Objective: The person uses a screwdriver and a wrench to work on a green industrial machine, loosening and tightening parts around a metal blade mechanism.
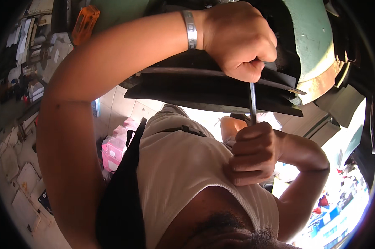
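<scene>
My left hand (243, 43), with a silver bracelet (190, 30) at its wrist, is closed in a fist in front of a machine. A slim, shiny metal rod (253, 101) runs down from this fist to my right hand (254, 153). My right fingers are wrapped round the rod's lower end, close to my chest. Both of the rod's ends are hidden in my fists, so I cannot tell what kind of tool it is. Long, dark metal strips (212, 97) of the machine lie behind the rod, beside my left hand.
The machine's green, worn housing (312, 37) rises at the upper right. An orange object (86, 24) rests at the upper left. Pink packages (112, 151) stand on the tiled floor behind my left arm. Brown boards or boxes (337, 108) and colourful clutter (333, 216) lie at the right.
</scene>
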A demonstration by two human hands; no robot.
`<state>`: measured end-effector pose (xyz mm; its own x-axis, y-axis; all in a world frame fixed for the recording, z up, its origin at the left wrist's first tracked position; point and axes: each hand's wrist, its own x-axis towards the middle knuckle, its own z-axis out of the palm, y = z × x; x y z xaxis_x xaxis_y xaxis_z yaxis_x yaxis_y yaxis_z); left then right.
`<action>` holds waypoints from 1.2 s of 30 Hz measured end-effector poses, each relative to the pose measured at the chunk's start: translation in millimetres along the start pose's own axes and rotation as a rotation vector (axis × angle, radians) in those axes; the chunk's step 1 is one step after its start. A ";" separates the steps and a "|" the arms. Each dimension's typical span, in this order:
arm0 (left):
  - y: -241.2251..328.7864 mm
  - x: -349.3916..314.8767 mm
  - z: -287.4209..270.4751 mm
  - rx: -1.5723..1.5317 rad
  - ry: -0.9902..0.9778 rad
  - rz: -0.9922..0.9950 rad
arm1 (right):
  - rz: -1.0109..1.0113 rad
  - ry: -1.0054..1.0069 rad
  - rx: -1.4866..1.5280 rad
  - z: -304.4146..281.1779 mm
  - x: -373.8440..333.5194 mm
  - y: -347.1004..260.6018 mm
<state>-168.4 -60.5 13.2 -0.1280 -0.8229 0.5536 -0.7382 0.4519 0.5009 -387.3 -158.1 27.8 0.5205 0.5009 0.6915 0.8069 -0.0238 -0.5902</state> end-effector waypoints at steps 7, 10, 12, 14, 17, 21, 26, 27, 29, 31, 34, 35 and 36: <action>-10.6 13.0 -2.7 -0.046 -0.022 0.109 | 0.075 0.098 0.021 -5.0 0.5 -7.7; -6.2 7.9 -6.6 -0.022 0.000 0.134 | 0.018 0.136 0.096 9.3 0.9 1.3; -10.9 14.0 -2.2 -0.019 0.019 0.195 | -0.015 0.160 0.113 9.2 -1.2 2.2; -14.0 18.6 1.8 -0.036 0.057 0.219 | -0.016 0.161 0.112 7.9 -4.3 3.0; -12.2 19.0 0.1 0.001 0.068 0.241 | -0.036 0.163 0.133 9.4 -6.8 3.5; -12.9 24.2 0.0 0.012 0.047 0.248 | -0.017 0.185 0.102 10.9 -7.1 2.1; -17.4 14.4 4.7 -0.068 0.099 0.210 | 0.013 0.224 0.067 18.2 -2.2 4.1; -18.7 14.7 5.6 -0.075 0.091 0.249 | 0.016 0.240 0.066 21.4 -1.1 3.3; -21.0 15.0 3.8 -0.082 0.085 0.287 | 0.033 0.257 0.043 26.5 5.3 4.4; -20.9 18.7 4.7 -0.118 0.054 0.353 | 0.065 0.276 0.009 34.5 9.7 1.2; -26.7 22.0 11.0 -0.237 0.072 0.384 | 0.092 0.328 -0.058 45.3 18.3 1.7; -29.0 22.6 10.8 -0.227 0.050 0.409 | 0.092 0.312 -0.053 47.5 19.9 1.6; -30.2 22.6 11.1 -0.219 0.028 0.436 | 0.095 0.307 -0.057 51.6 24.5 3.7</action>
<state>-156.3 -96.5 3.2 -0.3737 -0.5328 0.7593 -0.4628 0.8165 0.3451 -385.9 -101.3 21.0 0.6473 0.2098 0.7328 0.7604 -0.1105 -0.6400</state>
